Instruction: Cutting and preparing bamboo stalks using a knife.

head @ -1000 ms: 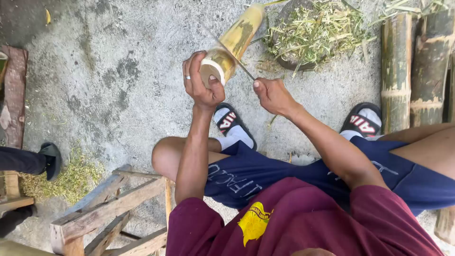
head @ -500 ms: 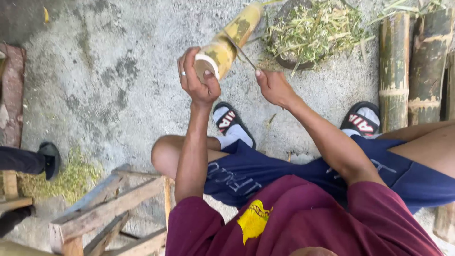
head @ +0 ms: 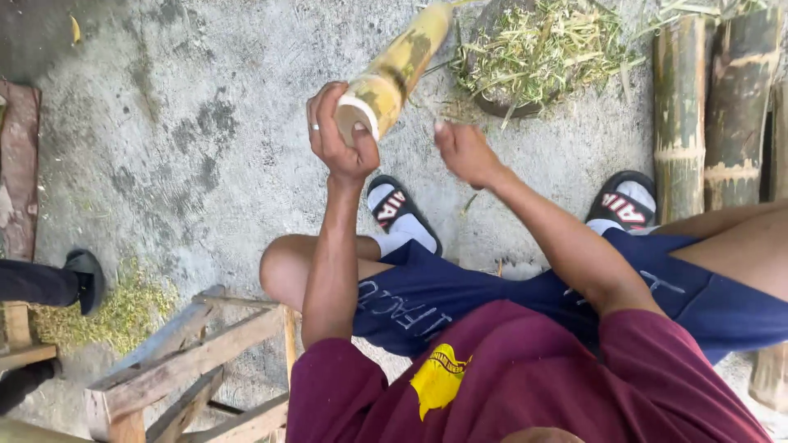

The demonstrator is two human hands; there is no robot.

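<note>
My left hand (head: pixel 336 135) grips the near cut end of a short yellow-green bamboo piece (head: pixel 402 57), which slants up and away toward the top of the view. A ring shows on one finger. My right hand (head: pixel 466 154) is closed just right of that cut end, a small gap away from the bamboo. It is closed as if around a thin knife, whose blade barely shows now. Both hands are raised above my knees and my sandalled feet (head: pixel 398 209).
A heap of green bamboo shavings (head: pixel 546 49) lies on a dark round base beyond the hands. Thick bamboo poles (head: pixel 680 107) stand at the right. A rough wooden frame (head: pixel 189 361) sits at lower left. Another person's dark shoe (head: pixel 82 279) and more shavings (head: pixel 123 312) are at the left.
The bamboo piece has swung more upright and away. My right hand has pulled back toward me, off the bamboo, and the thin blade seen against it earlier no longer shows clearly.
</note>
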